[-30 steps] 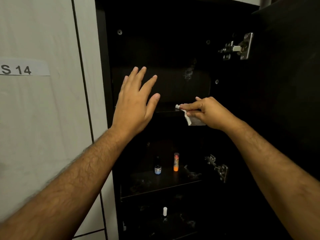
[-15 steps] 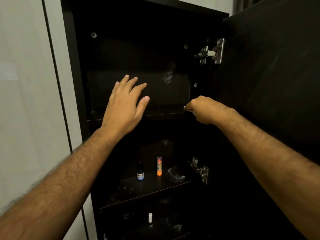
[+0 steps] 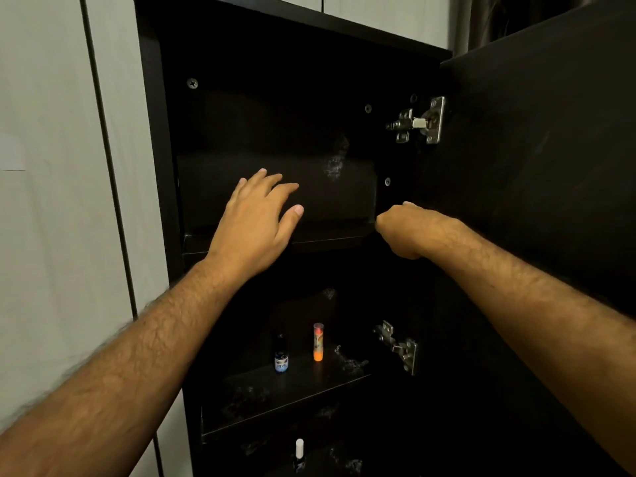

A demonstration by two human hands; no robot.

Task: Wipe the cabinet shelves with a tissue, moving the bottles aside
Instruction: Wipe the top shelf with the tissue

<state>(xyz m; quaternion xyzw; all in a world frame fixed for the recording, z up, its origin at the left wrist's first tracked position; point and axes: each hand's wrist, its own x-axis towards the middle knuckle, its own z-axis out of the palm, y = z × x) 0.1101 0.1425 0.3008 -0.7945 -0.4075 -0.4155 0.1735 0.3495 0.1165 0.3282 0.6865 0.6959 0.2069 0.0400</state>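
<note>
The open black cabinet has an upper shelf point(image 3: 330, 235) at hand height. My left hand point(image 3: 256, 222) hovers over its left half with fingers straight and spread. My right hand point(image 3: 409, 228) is curled into a fist at the shelf's right end, against the cabinet's side wall; the tissue it grips is hidden inside the fingers. On the dusty middle shelf point(image 3: 275, 397) stand a small dark bottle with a blue label point(image 3: 281, 356) and an orange tube point(image 3: 318, 342). A white-capped bottle point(image 3: 299, 452) stands on the shelf below.
The cabinet door point(image 3: 550, 166) hangs open on the right, close to my right forearm, on two metal hinges point(image 3: 418, 122) point(image 3: 399, 346). Pale wall panels point(image 3: 51, 201) border the cabinet on the left. Dust smears mark the back panel and shelves.
My right hand slid right along the upper shelf to its end, and the tissue went out of sight inside the fist. My left hand stayed over the shelf's left half.
</note>
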